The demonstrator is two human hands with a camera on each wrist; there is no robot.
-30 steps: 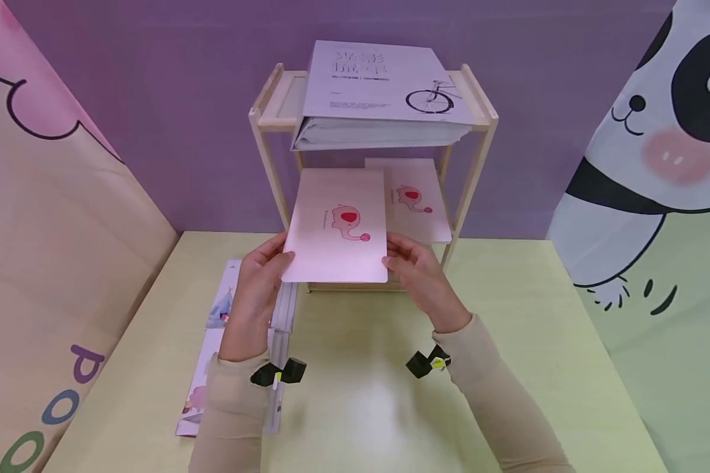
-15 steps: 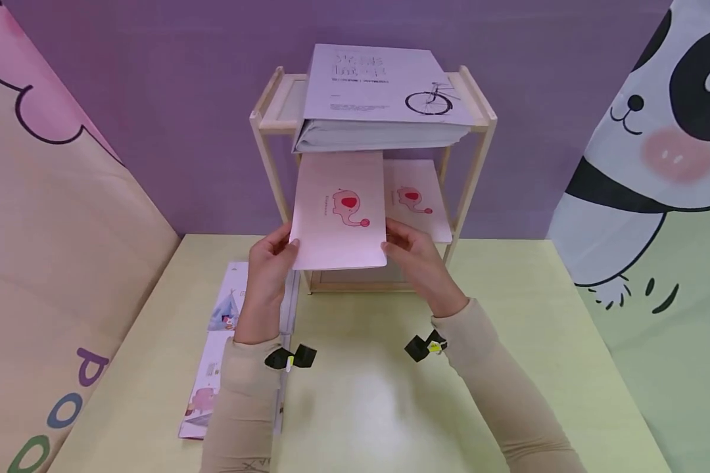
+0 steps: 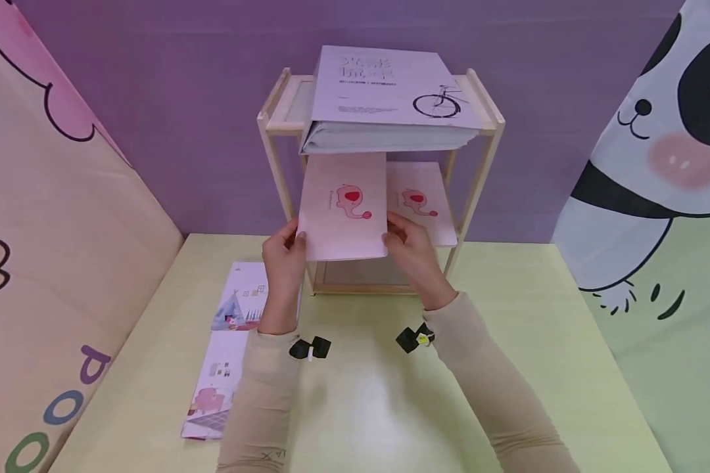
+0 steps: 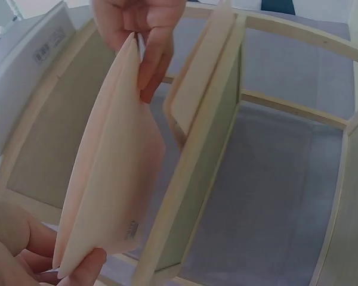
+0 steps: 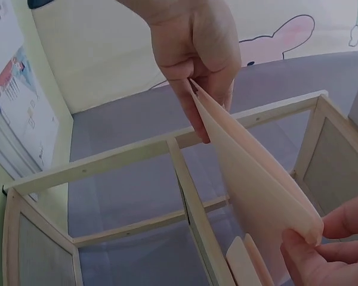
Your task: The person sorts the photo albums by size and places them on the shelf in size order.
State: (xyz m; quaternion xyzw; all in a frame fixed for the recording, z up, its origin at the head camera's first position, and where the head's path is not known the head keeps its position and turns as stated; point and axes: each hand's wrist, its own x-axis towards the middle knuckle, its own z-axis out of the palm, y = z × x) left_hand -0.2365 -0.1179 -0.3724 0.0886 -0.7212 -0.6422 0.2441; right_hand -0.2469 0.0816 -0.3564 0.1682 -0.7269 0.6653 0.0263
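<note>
Just past the cuff of the beige cloth sleeve [image 3: 488, 381], the right hand [image 3: 415, 259] pinches the near right corner of a thin, pale pink, round-cornered notebook [image 3: 344, 207] printed with a red-eared elephant; the left hand [image 3: 284, 269] pinches its left edge likewise, thumb on top. The notebook spans the gap between the hands, clear of the shelf below, its far end under the upper level. It looks light, smooth and bendy; its layers part along the edge, so a grip through all layers near both corners should suit it best. Beside and below the left hand lie white, colour-printed flat books [image 3: 227, 355]. Beyond the right hand, a matching pink notebook [image 3: 423, 200] rests on the middle shelf of a pale wooden rack [image 3: 363, 289]. Above and beyond both hands sits a thick, white-covered book [image 3: 384, 85] with a bicycle drawing.
</note>
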